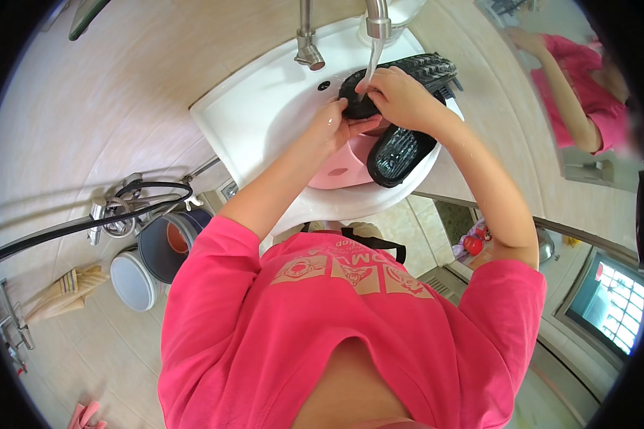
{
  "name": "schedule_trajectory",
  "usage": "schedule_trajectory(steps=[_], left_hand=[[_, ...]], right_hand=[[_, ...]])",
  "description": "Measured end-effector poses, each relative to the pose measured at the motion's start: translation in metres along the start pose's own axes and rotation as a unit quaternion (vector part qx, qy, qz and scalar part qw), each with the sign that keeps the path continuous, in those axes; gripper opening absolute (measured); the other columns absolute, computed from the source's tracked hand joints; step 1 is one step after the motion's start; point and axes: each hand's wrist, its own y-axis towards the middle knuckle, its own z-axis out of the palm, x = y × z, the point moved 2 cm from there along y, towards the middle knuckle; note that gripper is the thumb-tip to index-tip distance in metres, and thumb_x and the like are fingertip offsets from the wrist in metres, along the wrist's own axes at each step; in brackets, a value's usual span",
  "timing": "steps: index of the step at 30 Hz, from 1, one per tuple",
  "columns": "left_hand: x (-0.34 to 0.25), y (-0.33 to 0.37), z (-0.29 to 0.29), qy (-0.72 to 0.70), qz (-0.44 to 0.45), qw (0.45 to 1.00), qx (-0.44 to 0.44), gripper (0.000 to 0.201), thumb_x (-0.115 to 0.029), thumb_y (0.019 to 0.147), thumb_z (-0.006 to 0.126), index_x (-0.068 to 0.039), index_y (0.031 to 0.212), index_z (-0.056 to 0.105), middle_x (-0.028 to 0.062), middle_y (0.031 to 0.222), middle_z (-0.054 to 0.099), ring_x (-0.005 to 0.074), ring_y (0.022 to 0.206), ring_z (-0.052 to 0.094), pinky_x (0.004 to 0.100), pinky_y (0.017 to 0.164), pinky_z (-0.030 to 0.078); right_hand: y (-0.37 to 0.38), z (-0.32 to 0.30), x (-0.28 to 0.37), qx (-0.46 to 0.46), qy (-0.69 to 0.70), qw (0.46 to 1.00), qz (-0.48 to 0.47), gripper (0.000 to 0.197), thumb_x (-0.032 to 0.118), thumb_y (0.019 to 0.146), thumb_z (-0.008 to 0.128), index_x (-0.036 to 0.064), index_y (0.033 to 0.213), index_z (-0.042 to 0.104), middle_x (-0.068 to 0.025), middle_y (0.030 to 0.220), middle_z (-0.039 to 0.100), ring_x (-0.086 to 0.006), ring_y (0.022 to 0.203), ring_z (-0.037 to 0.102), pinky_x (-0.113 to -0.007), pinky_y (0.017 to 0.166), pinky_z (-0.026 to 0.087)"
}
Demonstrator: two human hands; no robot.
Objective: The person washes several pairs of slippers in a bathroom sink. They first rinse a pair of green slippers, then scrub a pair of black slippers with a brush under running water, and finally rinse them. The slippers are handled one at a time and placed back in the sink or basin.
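A wet black slipper (352, 87) is held under the stream of water (373, 58) that runs from the tap (378, 26). My left hand (336, 123) grips its near-left edge, thumb on top and fingers stretched beneath. Bent over the slipper's upper face is my right hand (402, 99), its fingertips pressed onto it beside the falling water. A second black slipper (401, 156), wet and shiny, leans in a pink basin (336, 173) below my right wrist. The basin sits inside the white sink (240, 118). My right hand hides part of the held slipper.
Another metal spout (308, 51) stands left of the running tap. A mirror (572, 86) hangs at the right. On the lower left are a shower fitting with a black hose (86, 232), a grey bucket (166, 247) and a white bucket (133, 280).
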Motion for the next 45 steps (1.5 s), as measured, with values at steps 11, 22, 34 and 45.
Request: schedule_trajectory(steps=[11,22,34,45], left_hand=[[0.0,-0.028,-0.006,0.044,-0.016,0.999,-0.025,0.032,-0.013,0.094,0.024,0.006,0.117,0.036,0.0229,0.111,0.049,0.033,0.095,0.057,0.0404,0.086,0.05],[-0.013,-0.029,-0.021,0.061,0.019,0.998,-0.01,0.032,-0.017,0.096,0.023,-0.007,0.126,0.029,0.0217,0.113,0.049,0.0353,0.092,0.058,0.0431,0.08,0.052],[-0.024,-0.045,-0.052,0.064,0.021,0.994,-0.087,0.035,-0.02,0.097,0.02,-0.009,0.13,0.026,0.0209,0.116,0.048,0.0366,0.094,0.057,0.0441,0.082,0.051],[0.003,-0.038,-0.052,0.02,0.036,0.993,-0.109,0.039,-0.028,0.095,0.024,-0.01,0.129,0.03,0.0169,0.102,0.058,0.0305,0.076,0.063,0.0381,0.068,0.056]], right_hand=[[-0.021,-0.018,-0.022,-0.051,0.04,0.995,0.072,0.019,0.003,0.082,0.05,0.0018,0.097,0.061,-0.0106,0.087,0.062,-0.0204,0.075,0.058,-0.029,0.07,0.045],[0.014,-0.001,-0.01,-0.018,0.074,0.997,0.021,0.019,0.003,0.081,0.047,0.0009,0.094,0.06,-0.0113,0.084,0.063,-0.0209,0.079,0.059,-0.03,0.073,0.046],[0.097,0.052,0.008,0.246,0.139,0.952,0.117,0.025,0.023,0.082,0.052,0.0008,0.079,0.062,-0.0066,0.064,0.059,-0.0152,0.052,0.053,-0.028,0.045,0.043],[0.115,0.072,0.004,0.328,-0.002,0.935,-0.134,0.022,0.017,0.08,0.05,-0.0005,0.088,0.061,-0.0147,0.079,0.063,-0.0237,0.067,0.061,-0.035,0.063,0.049]])
